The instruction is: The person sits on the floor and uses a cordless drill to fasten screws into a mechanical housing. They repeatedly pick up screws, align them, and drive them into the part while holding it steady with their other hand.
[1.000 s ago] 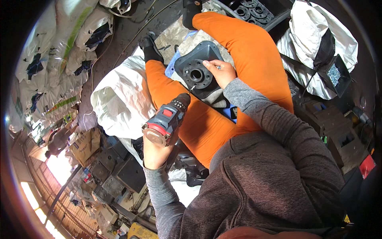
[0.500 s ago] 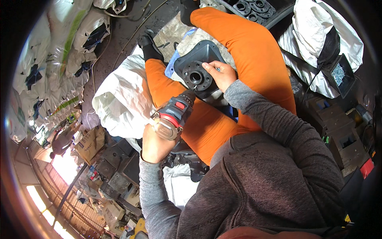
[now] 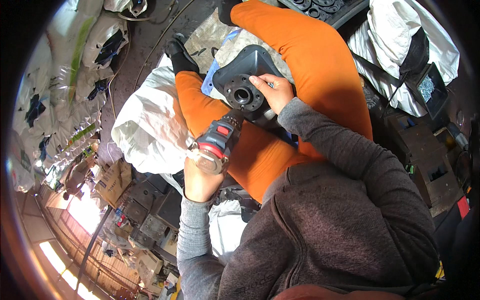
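My left hand is wrapped around a grey and red cordless drill, whose tip points away from me at the near rim of a round black flange. The flange has a central hole and smaller holes around its rim. It sits over a black funnel-shaped housing with a wide squared edge, between my legs. My right hand grips the flange's right side, thumb on its upper face and other fingers partly hidden. Something small and shiny shows by those fingers; I cannot make out what.
At the top, a dark tray holds several black flanges. A black bin of small silvery screws stands at right beside a white sack. Another white sack lies by my left leg. Several filled white bags line the far left.
The whole view has shifted slightly. The drill's tip stays at the flange's near rim, and the shiny piece seen there before shows less now. My right hand keeps its hold.
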A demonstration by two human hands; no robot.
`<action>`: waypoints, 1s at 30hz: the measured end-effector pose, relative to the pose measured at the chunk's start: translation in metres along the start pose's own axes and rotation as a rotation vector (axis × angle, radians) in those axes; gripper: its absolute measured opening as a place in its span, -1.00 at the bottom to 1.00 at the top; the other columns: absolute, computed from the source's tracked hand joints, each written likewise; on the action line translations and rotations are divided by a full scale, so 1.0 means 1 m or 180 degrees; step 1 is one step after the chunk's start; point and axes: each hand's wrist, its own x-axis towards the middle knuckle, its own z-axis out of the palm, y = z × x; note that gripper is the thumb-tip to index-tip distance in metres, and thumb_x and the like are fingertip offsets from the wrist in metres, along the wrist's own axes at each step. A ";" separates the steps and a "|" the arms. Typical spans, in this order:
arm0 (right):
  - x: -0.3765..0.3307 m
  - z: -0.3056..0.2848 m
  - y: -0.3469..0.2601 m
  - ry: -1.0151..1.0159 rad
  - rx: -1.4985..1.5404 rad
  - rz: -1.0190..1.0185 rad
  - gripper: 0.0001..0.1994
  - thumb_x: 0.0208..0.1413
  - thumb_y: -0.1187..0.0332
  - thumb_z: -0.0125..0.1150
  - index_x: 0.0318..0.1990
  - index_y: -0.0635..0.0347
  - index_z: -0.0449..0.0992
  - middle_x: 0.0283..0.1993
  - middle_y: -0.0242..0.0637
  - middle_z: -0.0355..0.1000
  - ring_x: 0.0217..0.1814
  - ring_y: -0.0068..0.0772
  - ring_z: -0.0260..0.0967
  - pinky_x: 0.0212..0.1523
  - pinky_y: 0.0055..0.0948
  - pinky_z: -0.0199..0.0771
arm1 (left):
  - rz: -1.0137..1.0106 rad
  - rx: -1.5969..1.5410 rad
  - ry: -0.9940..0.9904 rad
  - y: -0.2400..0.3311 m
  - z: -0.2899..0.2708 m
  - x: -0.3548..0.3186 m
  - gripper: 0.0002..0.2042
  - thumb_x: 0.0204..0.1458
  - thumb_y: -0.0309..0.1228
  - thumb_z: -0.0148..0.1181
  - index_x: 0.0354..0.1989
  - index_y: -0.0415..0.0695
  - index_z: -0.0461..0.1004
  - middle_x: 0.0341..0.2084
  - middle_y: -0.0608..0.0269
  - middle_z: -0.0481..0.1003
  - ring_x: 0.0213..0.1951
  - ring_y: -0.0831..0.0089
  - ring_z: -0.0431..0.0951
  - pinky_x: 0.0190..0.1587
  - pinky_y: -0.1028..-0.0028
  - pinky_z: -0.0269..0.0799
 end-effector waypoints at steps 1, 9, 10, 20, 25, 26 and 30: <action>0.000 0.000 0.002 0.0002 -0.0006 -0.0010 -0.67 0.19 0.13 0.25 -0.26 0.30 0.62 -0.41 -0.43 0.50 -0.31 -0.69 0.32 -0.20 -0.57 0.37 | -0.0254 -0.0477 -0.0178 -0.003 0.002 0.001 -0.60 -0.27 -0.54 0.33 -0.15 -0.26 0.49 -0.27 0.01 0.58 -0.18 0.12 0.61 -0.12 0.27 0.50; 0.016 -0.003 0.014 0.0001 -0.0348 -0.0437 -0.69 0.14 0.16 0.30 -0.24 0.27 0.64 -0.30 -0.35 0.57 -0.22 -0.59 0.42 -0.10 -0.52 0.41 | -0.0793 -0.1470 0.0506 0.018 0.014 -0.023 -0.70 -0.12 -0.59 0.28 -0.14 -0.25 0.53 -0.30 0.16 0.59 -0.23 0.39 0.60 -0.16 0.41 0.49; 0.017 -0.006 0.016 0.0107 -0.0339 -0.0538 -0.70 0.13 0.17 0.31 -0.24 0.27 0.64 -0.28 -0.34 0.57 -0.20 -0.57 0.43 -0.09 -0.51 0.42 | -0.0661 -0.1572 0.0534 0.022 0.015 -0.029 -0.71 -0.08 -0.59 0.25 -0.12 -0.23 0.52 -0.34 0.23 0.57 -0.32 0.47 0.54 -0.28 0.45 0.43; -0.039 -0.058 -0.035 -0.1886 0.2384 0.0958 -0.60 0.24 0.43 -0.03 0.22 0.29 0.33 0.06 -0.16 0.43 0.15 -0.28 0.42 0.14 -0.29 0.48 | 0.0294 -0.1528 0.0884 0.062 0.021 -0.079 -0.78 -0.10 -0.57 0.28 -0.22 -0.22 0.56 -0.34 0.18 0.57 -0.29 0.29 0.59 -0.21 0.36 0.49; -0.050 -0.057 -0.039 -0.2188 0.2467 0.1106 -0.62 0.27 0.41 0.00 0.23 0.21 0.33 0.11 -0.20 0.42 0.20 -0.28 0.40 0.15 -0.32 0.48 | 0.0629 -0.1248 0.1044 0.064 0.028 -0.076 -0.77 -0.07 -0.53 0.31 -0.19 -0.19 0.56 -0.31 0.20 0.59 -0.28 0.34 0.61 -0.20 0.36 0.50; -0.053 -0.058 -0.039 -0.2155 0.2516 0.1142 -0.62 0.27 0.41 0.01 0.23 0.20 0.34 0.11 -0.21 0.43 0.20 -0.29 0.40 0.14 -0.33 0.48 | 0.0569 -0.1262 0.1032 0.066 0.028 -0.076 -0.77 -0.07 -0.53 0.31 -0.19 -0.19 0.56 -0.31 0.20 0.59 -0.28 0.34 0.61 -0.20 0.37 0.50; -0.059 -0.056 -0.039 -0.1992 0.2650 0.1306 -0.63 0.28 0.34 0.08 0.22 0.17 0.35 0.09 -0.26 0.44 0.17 -0.34 0.43 0.08 -0.39 0.54 | 0.0363 -0.1459 0.1068 0.075 0.028 -0.077 -0.78 -0.07 -0.55 0.33 -0.21 -0.19 0.57 -0.35 0.26 0.59 -0.33 0.41 0.61 -0.27 0.39 0.51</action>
